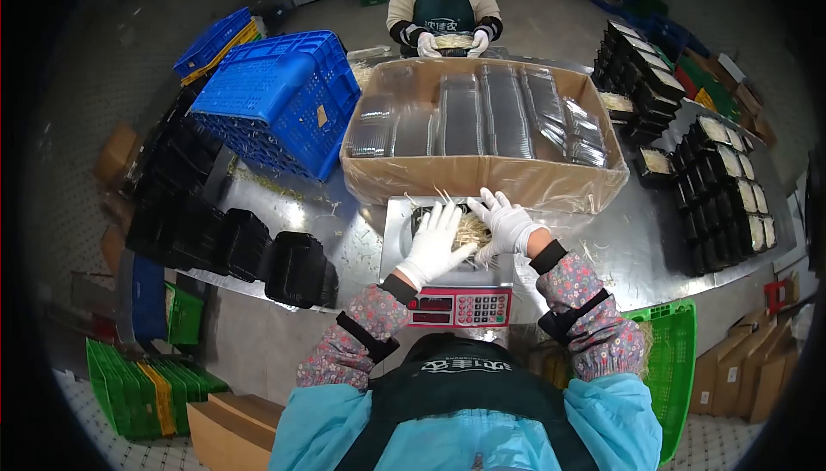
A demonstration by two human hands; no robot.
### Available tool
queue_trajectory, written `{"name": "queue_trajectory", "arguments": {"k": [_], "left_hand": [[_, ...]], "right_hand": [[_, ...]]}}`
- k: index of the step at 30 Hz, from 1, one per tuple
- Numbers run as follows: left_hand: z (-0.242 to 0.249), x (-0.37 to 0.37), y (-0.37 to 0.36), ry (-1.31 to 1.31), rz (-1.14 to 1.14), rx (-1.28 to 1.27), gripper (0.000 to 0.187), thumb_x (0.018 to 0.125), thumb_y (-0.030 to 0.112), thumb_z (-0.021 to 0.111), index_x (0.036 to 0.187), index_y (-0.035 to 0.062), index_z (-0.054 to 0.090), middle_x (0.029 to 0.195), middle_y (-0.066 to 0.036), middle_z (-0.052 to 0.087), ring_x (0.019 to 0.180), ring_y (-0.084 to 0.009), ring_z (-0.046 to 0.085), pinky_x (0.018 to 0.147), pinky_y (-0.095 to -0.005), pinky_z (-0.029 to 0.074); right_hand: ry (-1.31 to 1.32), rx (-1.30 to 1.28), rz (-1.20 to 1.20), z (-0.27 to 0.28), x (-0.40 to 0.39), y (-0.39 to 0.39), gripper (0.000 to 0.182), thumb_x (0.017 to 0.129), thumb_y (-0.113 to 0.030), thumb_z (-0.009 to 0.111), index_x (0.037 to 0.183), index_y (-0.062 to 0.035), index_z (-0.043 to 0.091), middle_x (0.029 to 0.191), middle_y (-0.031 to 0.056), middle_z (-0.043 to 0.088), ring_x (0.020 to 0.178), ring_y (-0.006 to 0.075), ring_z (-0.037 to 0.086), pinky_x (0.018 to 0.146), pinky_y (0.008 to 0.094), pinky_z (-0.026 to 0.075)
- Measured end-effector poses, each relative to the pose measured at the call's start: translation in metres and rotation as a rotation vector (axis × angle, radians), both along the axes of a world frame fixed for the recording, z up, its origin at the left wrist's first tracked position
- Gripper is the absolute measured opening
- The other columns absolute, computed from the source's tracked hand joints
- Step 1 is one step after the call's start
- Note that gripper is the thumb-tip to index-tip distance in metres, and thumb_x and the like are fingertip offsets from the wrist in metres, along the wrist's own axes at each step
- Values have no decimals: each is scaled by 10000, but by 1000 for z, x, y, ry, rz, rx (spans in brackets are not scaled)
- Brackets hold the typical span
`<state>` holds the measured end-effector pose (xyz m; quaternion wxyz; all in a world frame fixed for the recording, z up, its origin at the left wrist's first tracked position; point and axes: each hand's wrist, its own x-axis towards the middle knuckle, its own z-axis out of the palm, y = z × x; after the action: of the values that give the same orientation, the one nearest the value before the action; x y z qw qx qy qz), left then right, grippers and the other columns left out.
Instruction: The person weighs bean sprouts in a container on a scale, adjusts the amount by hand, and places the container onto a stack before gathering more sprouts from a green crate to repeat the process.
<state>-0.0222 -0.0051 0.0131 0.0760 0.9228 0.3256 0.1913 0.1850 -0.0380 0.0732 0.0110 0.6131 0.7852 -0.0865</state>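
In the middle of the head view, a black tray [419,217] of pale, thin, sprout-like stalks [471,232] rests on a digital scale [395,246] with a red keypad panel [458,307]. My left hand [434,245], in a white glove, lies over the tray's left side with fingers stretched forward. On the other side, my gloved right hand [506,227] touches the stalks with its fingers apart. Both hands cover much of the tray. A few stalks stick up past my left fingertips.
Beyond the scale stands a cardboard box [482,180] of clear plastic lids [460,114]. A blue crate [275,97] and black trays [297,269] stand left. Filled trays [718,191] are stacked right. Across the table, a person [443,11] holds a tray. A green crate [675,368] is at lower right.
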Motion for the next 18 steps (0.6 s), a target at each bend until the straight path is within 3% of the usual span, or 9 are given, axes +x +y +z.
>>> {"name": "queue_trajectory", "arguments": {"k": [2, 3, 4, 6, 7, 8, 10, 13, 18], "left_hand": [[-8, 3, -8, -18, -87, 32, 670, 907, 433, 612, 1338, -63, 487, 1359, -257, 509, 1275, -429, 459, 1096, -471, 339], [-11, 4, -7, -11, -84, 29, 670, 907, 433, 612, 1338, -63, 487, 1359, -257, 509, 1275, -429, 459, 1096, -471, 339], [-14, 5, -7, -13, -82, -49, 639, 907, 429, 614, 1311, -55, 510, 1316, -243, 538, 1227, -419, 492, 1060, -468, 371], [-17, 10, -5, -18, -74, -126, 609, 907, 425, 615, 1283, -47, 532, 1273, -230, 568, 1179, -408, 525, 1024, -465, 403], [-17, 14, -1, -18, -64, -167, 594, 906, 421, 618, 1272, -41, 541, 1255, -225, 576, 1165, -399, 535, 1010, -459, 415], [-15, 17, 1, -19, -55, -205, 578, 906, 417, 620, 1260, -35, 550, 1236, -219, 584, 1150, -389, 544, 996, -453, 427], [-10, 20, 0, 14, -24, -244, 586, 899, 422, 627, 1270, -27, 556, 1242, -214, 588, 1157, -383, 546, 1003, -443, 426], [-15, 19, -1, -42, -4, -260, 618, 880, 433, 650, 1293, -18, 555, 1281, -214, 576, 1187, -370, 541, 1033, -436, 415], [3, 13, -15, -336, 47, -239, 664, 796, 329, 770, 1326, -5, 547, 1332, -201, 565, 1249, -326, 525, 1072, -404, 399]], "right_hand": [[99, -79, 7, -18, 26, 3, 1103, 579, -502, 871, 1480, -93, 385, 1481, 253, 383, 1344, 385, 428, 1068, 421, 412], [128, -32, 36, -18, 37, -2, 851, 667, -385, 829, 1365, -25, 501, 1294, 257, 561, 1158, 382, 586, 933, 422, 505], [135, -38, 39, -22, 39, -2, 851, 667, -385, 829, 1365, -25, 501, 1294, 257, 561, 1158, 382, 586, 933, 422, 505], [48, -118, 41, -25, 40, 0, 581, 724, -246, 756, 1215, 12, 583, 1023, 230, 675, 914, 380, 671, 777, 432, 547], [88, 83, 152, -31, 38, -7, 337, 749, -175, 695, 1035, -1, 652, 835, 201, 691, 790, 383, 680, 698, 451, 550], [40, 42, 114, -35, 30, -7, 236, 750, -182, 681, 904, -3, 688, 813, 198, 690, 769, 379, 682, 699, 457, 550], [35, 146, 59, -51, 29, -7, 150, 773, -178, 656, 783, -35, 699, 789, 194, 688, 747, 377, 681, 696, 458, 551], [200, 129, 10, -44, 44, -5, 158, 780, -217, 691, 827, -75, 743, 772, 182, 688, 758, 363, 678, 716, 434, 547], [435, 121, 23, 34, 77, -6, 138, 764, -141, 713, 861, -44, 735, 810, 179, 700, 769, 345, 687, 735, 414, 556]]}}
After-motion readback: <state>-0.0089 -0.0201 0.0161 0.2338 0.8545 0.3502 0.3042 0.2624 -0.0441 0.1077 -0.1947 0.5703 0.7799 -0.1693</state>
